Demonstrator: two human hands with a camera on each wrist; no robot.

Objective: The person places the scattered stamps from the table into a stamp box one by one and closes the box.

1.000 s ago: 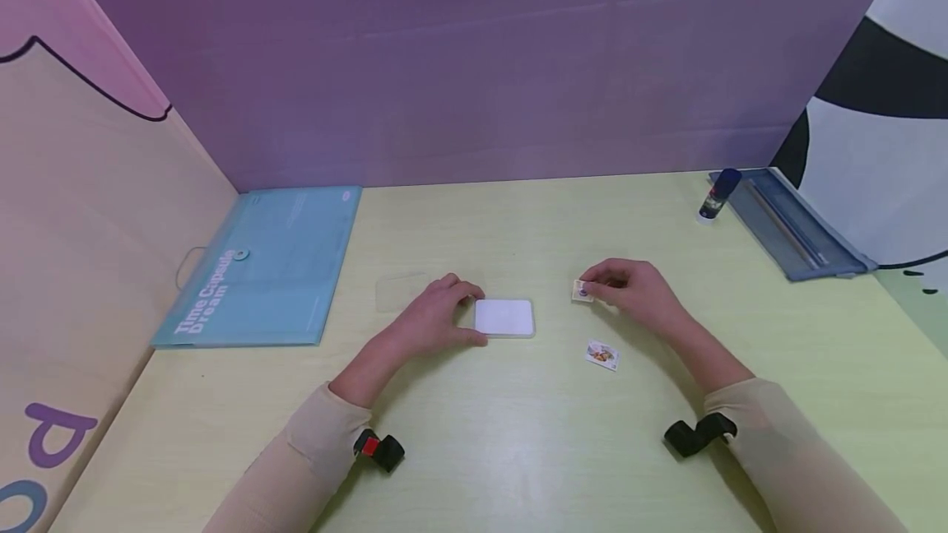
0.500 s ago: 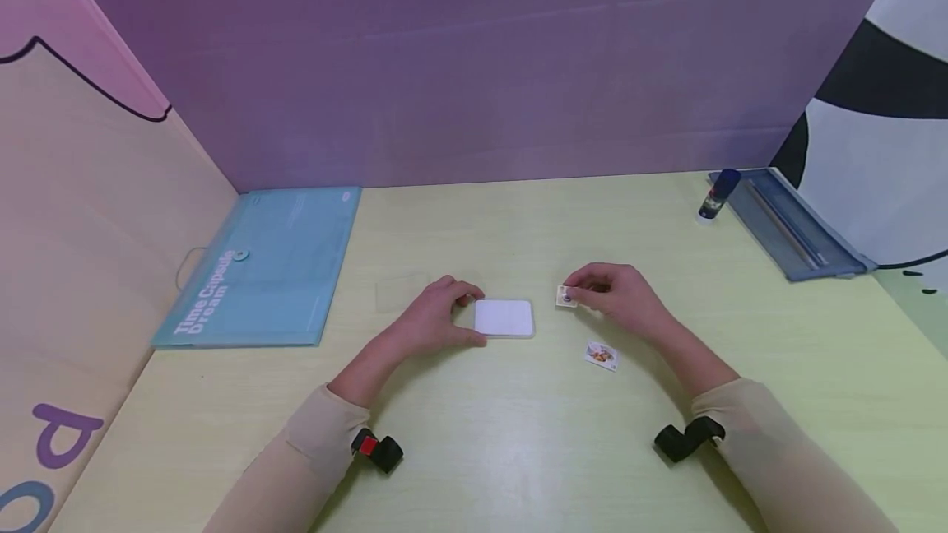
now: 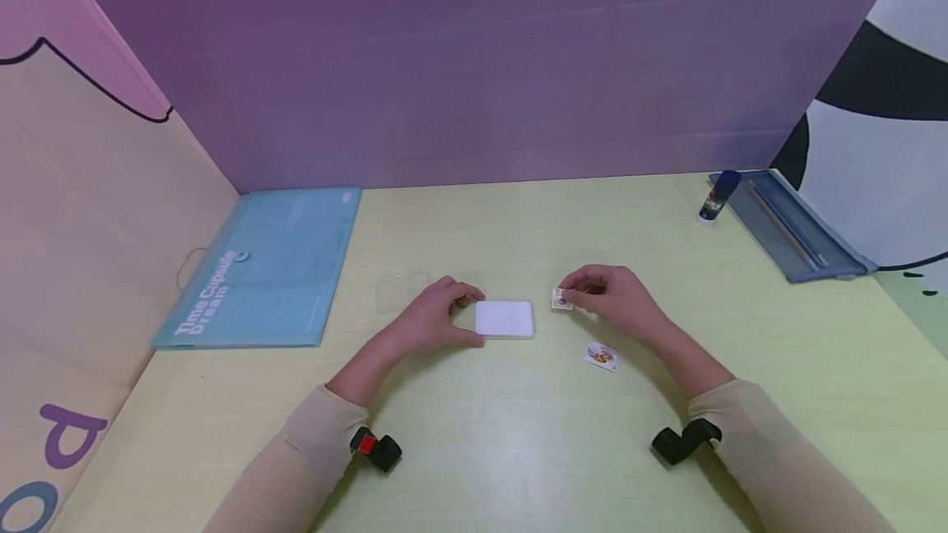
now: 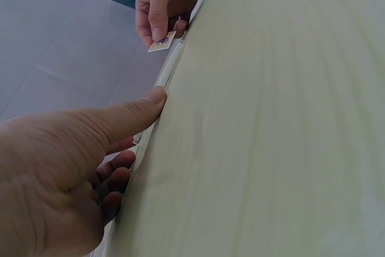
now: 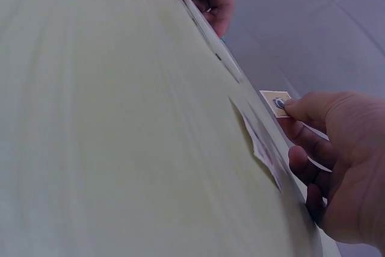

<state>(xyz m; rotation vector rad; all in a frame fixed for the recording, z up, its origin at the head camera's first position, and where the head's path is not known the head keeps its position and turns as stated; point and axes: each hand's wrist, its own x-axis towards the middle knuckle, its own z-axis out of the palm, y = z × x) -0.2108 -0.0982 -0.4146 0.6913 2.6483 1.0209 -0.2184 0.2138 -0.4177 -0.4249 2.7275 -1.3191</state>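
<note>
and here it is: my left hand (image 3: 437, 317) grips the white slab (image 3: 504, 319) by its left end, thumb at the near corner, fingers at the far one. my right hand (image 3: 611, 300) pinches a printed slip (image 5: 272, 101) between thumb and forefinger, just off the slab's right end, not touching it. a second slip (image 3: 601, 357) lies right of the slab and nearer me, loose and looking bowed in the right wrist view.

trouble, as i judge it: the pinched slip is tiny, so too hard a squeeze could crease it, too light a one could let it twist or drop. a careless push from my left thumb could skid the slab, and a low right wrist could drag that second slip along.

the table (image 3: 481, 451) is pale, wood-grained, with a soft shine nearer me than the slab. left of the slab and a bit beyond, a clear sheet (image 3: 396, 290) almost vanishes into it, easy to nudge unseen. a blue folder (image 3: 277, 270) sits well left; a glue stick (image 3: 716, 199) and a flat blue case (image 3: 796, 229) are far off right, beyond the slab. behind it all, a purple wall (image 3: 481, 64).
</note>
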